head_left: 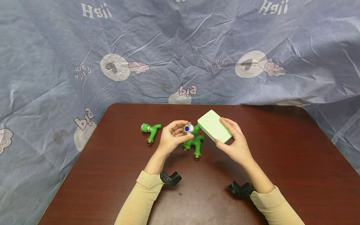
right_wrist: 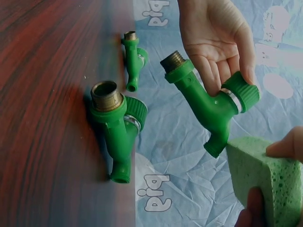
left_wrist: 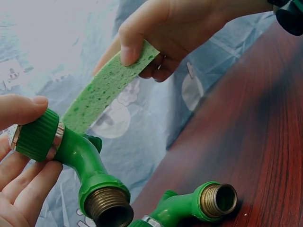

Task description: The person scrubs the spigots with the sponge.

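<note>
In the head view my left hand (head_left: 171,135) pinches a green tap (head_left: 196,129) by its ribbed knob (head_left: 188,128), above the table. The left wrist view shows the thumb on top of the knob and fingers below; the tap's threaded brass end (left_wrist: 110,207) points down. My right hand (head_left: 237,144) grips a pale green sponge (head_left: 214,126) by its edges, thumb on one side and fingers on the other. In the right wrist view a corner of the sponge (right_wrist: 255,165) meets the tap's spout (right_wrist: 218,143); whether it presses I cannot tell.
Behind the held tap, a second green tap (head_left: 197,147) lies on the dark red-brown table (head_left: 281,162). Farther left lies a third green tap (head_left: 152,132). A grey-blue patterned cloth (head_left: 180,56) hangs beyond the table's far edge.
</note>
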{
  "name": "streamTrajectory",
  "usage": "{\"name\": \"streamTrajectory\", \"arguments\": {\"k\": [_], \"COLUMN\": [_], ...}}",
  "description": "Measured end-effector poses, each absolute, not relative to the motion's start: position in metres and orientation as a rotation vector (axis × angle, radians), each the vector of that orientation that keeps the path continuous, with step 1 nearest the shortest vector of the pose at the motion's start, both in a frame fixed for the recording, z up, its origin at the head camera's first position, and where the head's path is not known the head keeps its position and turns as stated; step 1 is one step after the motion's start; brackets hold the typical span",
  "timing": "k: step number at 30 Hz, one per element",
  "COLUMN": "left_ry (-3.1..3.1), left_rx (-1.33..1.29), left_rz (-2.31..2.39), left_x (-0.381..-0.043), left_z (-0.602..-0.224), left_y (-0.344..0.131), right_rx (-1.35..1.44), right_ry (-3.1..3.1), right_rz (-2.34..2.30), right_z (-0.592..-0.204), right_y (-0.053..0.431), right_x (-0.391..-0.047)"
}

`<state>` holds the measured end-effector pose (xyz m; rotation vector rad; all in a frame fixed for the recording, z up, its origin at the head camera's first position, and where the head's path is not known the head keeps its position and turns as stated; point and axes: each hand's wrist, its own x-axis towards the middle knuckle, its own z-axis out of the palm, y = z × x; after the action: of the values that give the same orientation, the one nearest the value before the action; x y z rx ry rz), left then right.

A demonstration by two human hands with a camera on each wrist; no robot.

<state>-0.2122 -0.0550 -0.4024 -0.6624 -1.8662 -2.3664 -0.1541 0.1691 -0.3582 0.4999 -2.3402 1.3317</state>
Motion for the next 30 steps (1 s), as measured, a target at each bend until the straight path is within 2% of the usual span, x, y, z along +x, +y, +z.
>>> {"name": "streamTrajectory", "arguments": {"k": [6,21,30], "left_ry": [-1.872,-1.908,-1.907], "left_rx": [-0.659,-0.525,-0.472], "left_rz": [-2.374,-2.327,-2.265], "left_x": [-0.212,-0.213,-0.199], "left_z": [-0.403,-0.403,-0.382], "left_y": [-0.055,-0.055,-0.054], "right_rx": [0.456,0.592,0.623], "right_ry": [-2.332,-2.308,-2.357], "right_rz": [1.363,1.413,1.345], "right_z": [-0.358,-0.360,-0.362], "right_y": [0.171,0.170,0.168], "right_x": [-0.156,-0.155,-0.155]}}
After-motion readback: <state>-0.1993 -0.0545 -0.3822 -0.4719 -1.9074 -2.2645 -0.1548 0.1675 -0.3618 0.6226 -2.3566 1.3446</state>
